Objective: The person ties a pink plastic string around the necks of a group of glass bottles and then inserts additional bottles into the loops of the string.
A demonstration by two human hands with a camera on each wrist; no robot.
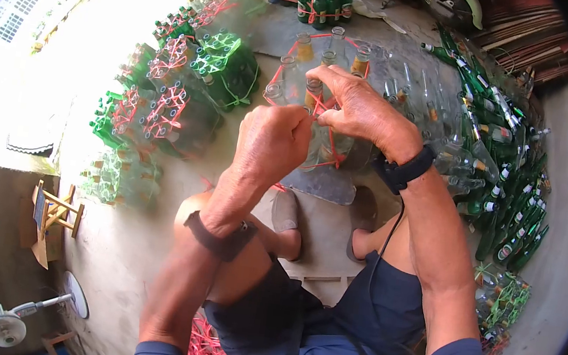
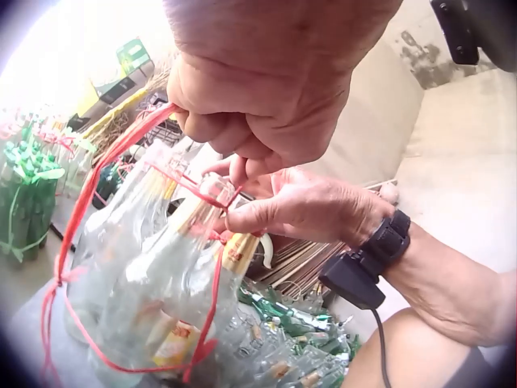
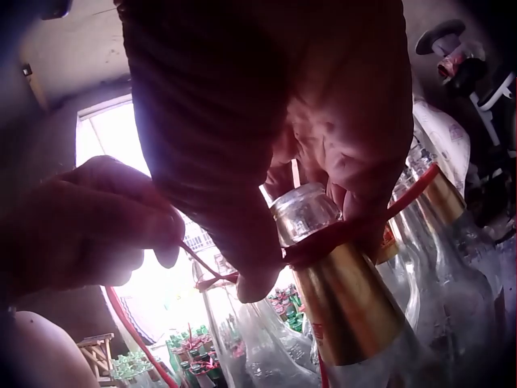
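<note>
Between the knees stands a bundle of clear glass bottles (image 1: 287, 75) with gold neck labels, bound with red plastic twine (image 2: 87, 187). My left hand (image 1: 271, 137) is curled in a fist at the near side of the bundle and grips a strand of that twine, which runs taut to the bottle necks. Thumb and fingers of my right hand (image 1: 373, 114) close round the neck of one gold-labelled bottle (image 3: 346, 311), where the twine crosses it. The right fingertips behind the neck are partly hidden in the right wrist view.
Tied bundles of green bottles (image 1: 223, 64) stand to the left and at the back. Loose green bottles (image 1: 503, 183) lie heaped at right, beside loose clear ones. A dark board (image 1: 325, 188) lies under the bundle. A fan (image 1: 75, 294) and red twine (image 1: 210, 349) are at lower left.
</note>
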